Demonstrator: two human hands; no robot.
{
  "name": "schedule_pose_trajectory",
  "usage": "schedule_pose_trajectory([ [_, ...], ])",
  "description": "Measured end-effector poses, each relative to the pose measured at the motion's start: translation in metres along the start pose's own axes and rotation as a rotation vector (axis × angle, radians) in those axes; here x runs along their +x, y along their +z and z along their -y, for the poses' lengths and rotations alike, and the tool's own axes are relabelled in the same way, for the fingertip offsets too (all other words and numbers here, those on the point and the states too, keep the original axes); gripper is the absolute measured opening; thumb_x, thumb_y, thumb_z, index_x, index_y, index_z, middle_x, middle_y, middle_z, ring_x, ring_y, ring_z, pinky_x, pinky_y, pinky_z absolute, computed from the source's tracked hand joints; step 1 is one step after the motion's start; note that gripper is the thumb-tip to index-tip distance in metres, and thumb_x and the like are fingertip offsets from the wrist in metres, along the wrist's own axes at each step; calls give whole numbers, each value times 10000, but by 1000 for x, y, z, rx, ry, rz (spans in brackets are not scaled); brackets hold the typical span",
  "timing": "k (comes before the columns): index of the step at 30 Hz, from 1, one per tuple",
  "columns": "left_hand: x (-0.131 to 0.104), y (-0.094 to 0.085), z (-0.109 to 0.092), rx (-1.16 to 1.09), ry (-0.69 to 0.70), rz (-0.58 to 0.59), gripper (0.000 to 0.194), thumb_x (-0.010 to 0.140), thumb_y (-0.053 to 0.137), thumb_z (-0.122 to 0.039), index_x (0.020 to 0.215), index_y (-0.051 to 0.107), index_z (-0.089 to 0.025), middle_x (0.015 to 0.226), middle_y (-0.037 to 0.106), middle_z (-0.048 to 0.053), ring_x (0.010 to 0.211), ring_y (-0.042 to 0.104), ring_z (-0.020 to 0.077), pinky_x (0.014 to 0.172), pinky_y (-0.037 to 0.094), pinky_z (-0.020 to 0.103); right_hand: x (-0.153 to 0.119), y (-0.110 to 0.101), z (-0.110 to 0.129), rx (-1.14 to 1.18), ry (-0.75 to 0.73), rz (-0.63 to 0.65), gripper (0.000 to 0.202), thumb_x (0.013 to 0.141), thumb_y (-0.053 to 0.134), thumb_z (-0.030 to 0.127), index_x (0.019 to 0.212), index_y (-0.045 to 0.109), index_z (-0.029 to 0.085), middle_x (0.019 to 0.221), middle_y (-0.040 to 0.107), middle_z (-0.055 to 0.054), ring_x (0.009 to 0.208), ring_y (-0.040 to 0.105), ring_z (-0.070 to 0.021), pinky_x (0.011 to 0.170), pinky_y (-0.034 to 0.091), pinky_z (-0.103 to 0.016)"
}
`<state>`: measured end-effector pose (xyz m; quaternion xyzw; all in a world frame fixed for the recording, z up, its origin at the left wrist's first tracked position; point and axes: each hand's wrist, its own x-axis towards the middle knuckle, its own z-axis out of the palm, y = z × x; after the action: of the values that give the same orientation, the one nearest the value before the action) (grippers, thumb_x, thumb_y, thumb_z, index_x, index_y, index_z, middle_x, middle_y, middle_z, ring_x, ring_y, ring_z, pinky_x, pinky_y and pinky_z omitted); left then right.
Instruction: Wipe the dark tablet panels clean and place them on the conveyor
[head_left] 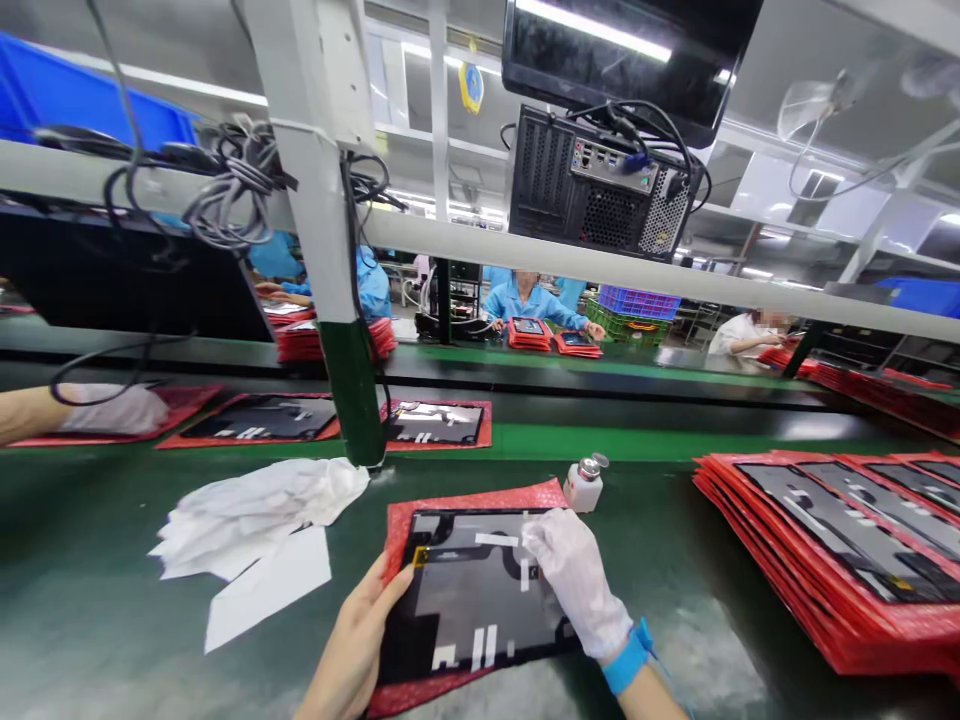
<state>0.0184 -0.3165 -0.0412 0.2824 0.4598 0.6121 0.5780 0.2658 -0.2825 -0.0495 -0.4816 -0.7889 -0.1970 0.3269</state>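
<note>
A flat black and grey tablet screen panel (pixel 469 585) with white and yellow tape pieces lies back side up on a red bubble-wrap bag (pixel 480 497). My bare left hand (pixel 360 630) grips the left edge of panel and bag, thumb on top. Over the panel's upper right corner is my right hand (pixel 574 575), in a white glove with a blue wrist strap (pixel 628 657). Its fingers are bunched together near a white tape strip; whatever they hold, if anything, is hidden. Just behind stands a small white bottle (pixel 583 485) with a metal top.
White cloths (pixel 262 510) and a white paper (pixel 274 585) lie at left. To the right is a stack of red bags with panels (pixel 832 560). Behind, a green conveyor belt (pixel 585 440) carries more panels. A post (pixel 349 390) rises at left; another person's gloved hand (pixel 116 410) reaches in.
</note>
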Motion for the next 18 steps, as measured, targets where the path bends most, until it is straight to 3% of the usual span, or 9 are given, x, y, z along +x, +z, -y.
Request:
schedule_pose_trajectory([
  [2,-1,-1,-1,-6,-23,-1,670,494,886,-455,1086,715,-192,1131,760,93,1247,577,333,1108,393,418,1,-5,-6,95,65,-19,321,1008,391,249,791,625,214,770,659,-17,709,586,-167,690,453,-291],
  [5,2,-3,-14,6,-38,-20,654,461,895,-450,1043,728,-205,1093,773,83,1197,613,347,1053,453,423,-2,-24,-19,313,364,-63,326,979,464,355,726,620,221,740,648,-16,696,582,-174,679,457,-294],
  [9,40,6,-58,-6,105,-57,521,501,876,-360,981,744,-207,1000,792,38,1108,664,284,921,529,304,-15,-47,-29,615,693,-120,280,906,558,454,780,651,221,788,649,-23,749,601,-187,708,475,-288],
  [11,76,26,-82,-67,183,-65,386,589,822,-251,963,739,-202,925,791,7,982,701,211,821,539,229,-24,-50,-29,724,769,-114,285,891,570,474,810,663,216,804,642,-29,736,598,-184,695,487,-280],
  [14,139,74,-100,-127,185,-89,181,721,702,-96,886,708,-170,854,759,-13,785,692,126,729,528,195,-34,-41,-27,841,807,-123,310,878,573,494,803,683,214,791,614,-28,690,580,-169,661,499,-263],
  [16,177,110,-96,-120,110,-76,101,823,654,-132,920,677,-139,900,728,18,755,672,127,704,544,253,-38,-30,-25,861,835,-176,318,854,594,508,774,694,217,762,589,-23,664,569,-162,619,497,-246],
  [18,207,143,-81,-117,34,-44,195,890,623,-255,1046,645,-139,1017,693,53,821,666,155,720,565,331,-42,-19,-25,847,864,-237,291,830,619,485,736,695,221,739,568,-14,633,559,-153,573,485,-230],
])
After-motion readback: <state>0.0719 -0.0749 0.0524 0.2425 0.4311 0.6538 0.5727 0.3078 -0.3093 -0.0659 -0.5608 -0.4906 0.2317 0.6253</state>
